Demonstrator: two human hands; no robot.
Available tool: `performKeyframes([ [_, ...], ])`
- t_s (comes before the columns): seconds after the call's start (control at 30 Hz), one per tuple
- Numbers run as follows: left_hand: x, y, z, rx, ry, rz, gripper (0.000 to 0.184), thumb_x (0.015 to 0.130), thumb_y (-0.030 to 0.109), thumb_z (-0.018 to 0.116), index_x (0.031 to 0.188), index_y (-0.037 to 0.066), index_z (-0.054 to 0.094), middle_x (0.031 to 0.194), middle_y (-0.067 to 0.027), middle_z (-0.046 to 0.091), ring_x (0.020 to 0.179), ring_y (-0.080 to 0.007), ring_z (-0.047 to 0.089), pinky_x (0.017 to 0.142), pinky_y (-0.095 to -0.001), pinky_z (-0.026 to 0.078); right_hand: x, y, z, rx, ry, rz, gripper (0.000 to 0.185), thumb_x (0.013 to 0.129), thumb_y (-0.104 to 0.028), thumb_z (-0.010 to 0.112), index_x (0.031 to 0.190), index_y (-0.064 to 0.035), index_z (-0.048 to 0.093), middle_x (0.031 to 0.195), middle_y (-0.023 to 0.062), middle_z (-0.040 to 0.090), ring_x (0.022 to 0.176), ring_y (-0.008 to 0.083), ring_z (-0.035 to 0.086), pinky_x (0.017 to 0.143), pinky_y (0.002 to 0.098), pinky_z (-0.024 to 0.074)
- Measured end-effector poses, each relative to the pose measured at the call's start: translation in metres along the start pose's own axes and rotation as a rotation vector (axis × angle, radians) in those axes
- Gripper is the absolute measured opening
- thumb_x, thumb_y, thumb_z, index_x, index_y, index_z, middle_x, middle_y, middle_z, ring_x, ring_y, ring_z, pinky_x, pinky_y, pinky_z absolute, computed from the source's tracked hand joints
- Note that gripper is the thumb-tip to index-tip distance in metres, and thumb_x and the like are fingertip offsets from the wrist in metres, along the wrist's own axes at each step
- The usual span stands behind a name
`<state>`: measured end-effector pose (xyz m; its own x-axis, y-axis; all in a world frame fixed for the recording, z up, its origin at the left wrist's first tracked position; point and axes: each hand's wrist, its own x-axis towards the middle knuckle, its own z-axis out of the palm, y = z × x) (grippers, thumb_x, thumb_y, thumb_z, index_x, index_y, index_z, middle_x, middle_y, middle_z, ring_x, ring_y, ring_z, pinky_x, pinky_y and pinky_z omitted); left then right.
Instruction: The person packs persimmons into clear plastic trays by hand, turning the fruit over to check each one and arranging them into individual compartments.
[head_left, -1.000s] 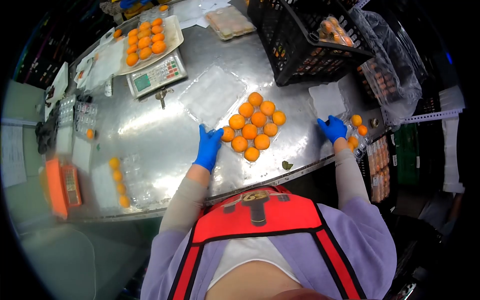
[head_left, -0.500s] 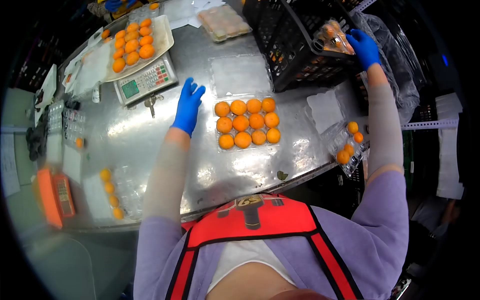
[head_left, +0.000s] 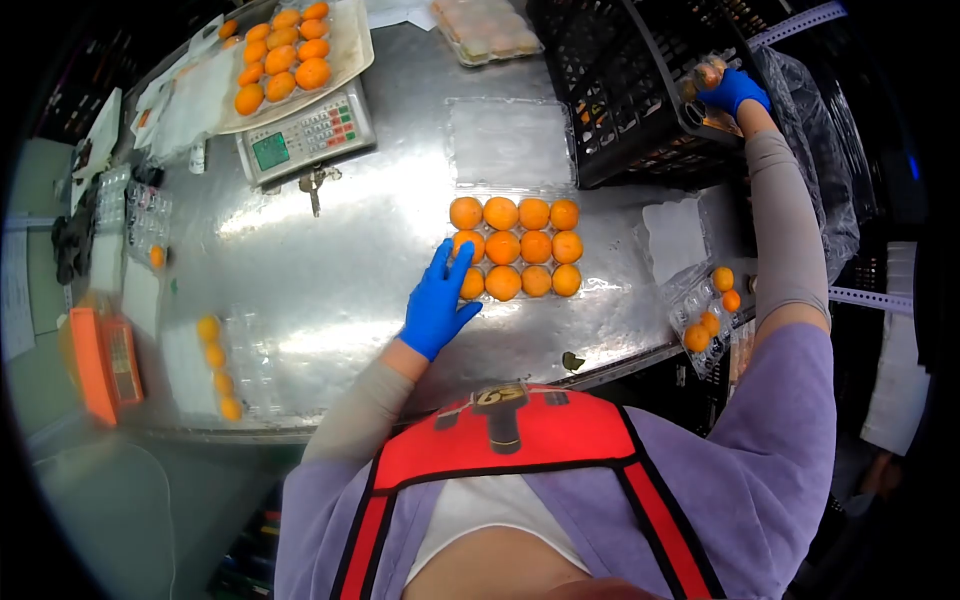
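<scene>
A clear plastic tray of oranges (head_left: 502,248) in rows lies on the metal table, with its flat lid (head_left: 510,143) folded open behind it. At the tray's left edge is my left hand (head_left: 435,308), blue-gloved, its fingers spread and its fingertips touching or just over the leftmost oranges. My right hand (head_left: 740,90), also gloved, reaches over the rim of a black crate (head_left: 640,100). Its fingers are curled over a clear pack of fruit (head_left: 706,74) at the top of the crate; the fingertips are partly hidden.
A scale (head_left: 305,135) at the back left bears a pan with another orange tray (head_left: 285,58). Another fruit pack (head_left: 488,28) lies behind the lid. Partly filled trays (head_left: 705,318) sit near the right edge and at the front left. Metal keys (head_left: 316,188) and a leaf (head_left: 572,361) lie on the table.
My left hand has come right and down from open table to the orange tray. My right hand has moved from the fruit pack's edge to over it. The view has shifted slightly.
</scene>
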<state>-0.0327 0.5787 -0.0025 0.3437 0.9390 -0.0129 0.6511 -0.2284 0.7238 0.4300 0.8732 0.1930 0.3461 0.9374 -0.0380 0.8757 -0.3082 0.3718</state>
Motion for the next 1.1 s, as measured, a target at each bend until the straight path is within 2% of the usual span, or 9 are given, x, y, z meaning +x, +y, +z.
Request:
performKeyframes([
  [0.23, 0.017, 0.003, 0.005, 0.034, 0.092, 0.028, 0.091, 0.071, 0.020, 0.074, 0.144, 0.020, 0.021, 0.145, -0.0199, 0.025, 0.107, -0.0378, 0.052, 0.084, -0.0416, 0.049, 0.014, 0.014, 0.021, 0.054, -0.069, -0.044, 0.073, 0.062, -0.044, 0.074, 0.123, -0.0096, 0.054, 0.116, 0.0195, 0.059, 0.108, 0.0326, 0.058, 0.091, 0.0398, 0.0463],
  [0.4, 0.039, 0.002, 0.010, 0.063, 0.081, -0.058, 0.092, 0.073, 0.020, 0.072, 0.145, 0.021, 0.016, 0.146, -0.0198, 0.022, 0.108, -0.0389, 0.052, 0.083, -0.0429, 0.050, 0.008, 0.029, 0.014, 0.497, 0.193, -0.070, 0.070, 0.063, -0.039, 0.070, 0.124, -0.0088, 0.051, 0.114, 0.0205, 0.060, 0.105, 0.0356, 0.058, 0.090, 0.0393, 0.0453],
  [0.6, 0.044, -0.009, 0.007, -0.002, 0.140, -0.006, 0.093, 0.074, 0.022, 0.073, 0.146, 0.021, 0.013, 0.146, -0.0198, 0.023, 0.115, -0.0417, 0.048, 0.087, -0.0430, 0.048, -0.041, 0.034, -0.047, 0.676, 0.608, -0.223, 0.070, 0.070, -0.042, 0.070, 0.125, -0.0051, 0.049, 0.115, 0.0204, 0.059, 0.107, 0.0337, 0.057, 0.090, 0.0394, 0.0439],
  [0.67, 0.037, -0.009, 0.002, -0.033, 0.179, 0.014, 0.090, 0.076, 0.023, 0.071, 0.146, 0.019, 0.015, 0.144, -0.0212, 0.025, 0.118, -0.0400, 0.047, 0.091, -0.0412, 0.046, -0.058, 0.040, -0.071, 0.867, 0.773, -0.399, 0.058, 0.077, -0.026, 0.073, 0.125, -0.0040, 0.049, 0.115, 0.0125, 0.059, 0.105, 0.0232, 0.058, 0.089, 0.0329, 0.0452],
  [0.73, 0.031, -0.009, -0.004, -0.064, 0.230, 0.048, 0.087, 0.078, 0.024, 0.070, 0.145, 0.018, 0.016, 0.143, -0.0205, 0.028, 0.117, -0.0370, 0.049, 0.092, -0.0402, 0.045, -0.103, 0.039, -0.102, 0.882, 0.953, -0.605, 0.051, 0.080, -0.015, 0.071, 0.124, -0.0029, 0.050, 0.116, 0.0096, 0.058, 0.104, 0.0200, 0.058, 0.089, 0.0312, 0.0462],
  [0.8, 0.021, -0.003, -0.017, -0.081, 0.289, 0.058, 0.084, 0.080, 0.024, 0.069, 0.145, 0.017, 0.016, 0.142, -0.0198, 0.031, 0.115, -0.0340, 0.051, 0.093, -0.0392, 0.044, -0.181, 0.013, -0.124, 0.956, 0.992, -0.578, 0.049, 0.080, -0.012, 0.071, 0.123, 0.0001, 0.050, 0.117, 0.0112, 0.058, 0.106, 0.0206, 0.057, 0.092, 0.0331, 0.0465],
  [0.9, 0.002, 0.043, -0.067, -1.061, 0.054, -0.231, 0.072, 0.089, 0.036, 0.057, 0.146, 0.017, 0.017, 0.136, -0.0132, 0.041, 0.108, -0.0214, 0.054, 0.091, -0.0345, 0.043, -0.262, -0.025, -0.127, 1.125, 1.037, -0.755, 0.050, 0.071, -0.015, 0.078, 0.115, -0.0015, 0.057, 0.109, 0.0123, 0.063, 0.097, 0.0218, 0.062, 0.086, 0.0287, 0.0479],
  [1.03, -0.038, 0.077, -0.110, -1.602, 0.025, 0.028, 0.075, 0.088, 0.060, 0.041, 0.146, 0.017, 0.017, 0.137, -0.0117, 0.040, 0.113, -0.0229, 0.052, 0.096, -0.0389, 0.041, -0.334, -0.103, -0.105, 0.852, 1.061, -1.093, 0.047, 0.065, -0.012, 0.078, 0.108, -0.0040, 0.061, 0.100, 0.0096, 0.063, 0.088, 0.0245, 0.060, 0.075, 0.0336, 0.0470],
  [1.1, -0.052, 0.065, -0.109, -1.732, 0.171, -0.024, 0.068, 0.090, 0.054, 0.044, 0.143, 0.017, 0.023, 0.134, -0.0118, 0.043, 0.111, -0.0220, 0.053, 0.093, -0.0373, 0.043, -0.356, -0.151, -0.085, 0.944, 0.927, -1.351, 0.049, 0.061, -0.008, 0.076, 0.108, -0.0066, 0.061, 0.092, 0.0059, 0.063, 0.073, 0.0215, 0.058, 0.063, 0.0329, 0.0458],
])
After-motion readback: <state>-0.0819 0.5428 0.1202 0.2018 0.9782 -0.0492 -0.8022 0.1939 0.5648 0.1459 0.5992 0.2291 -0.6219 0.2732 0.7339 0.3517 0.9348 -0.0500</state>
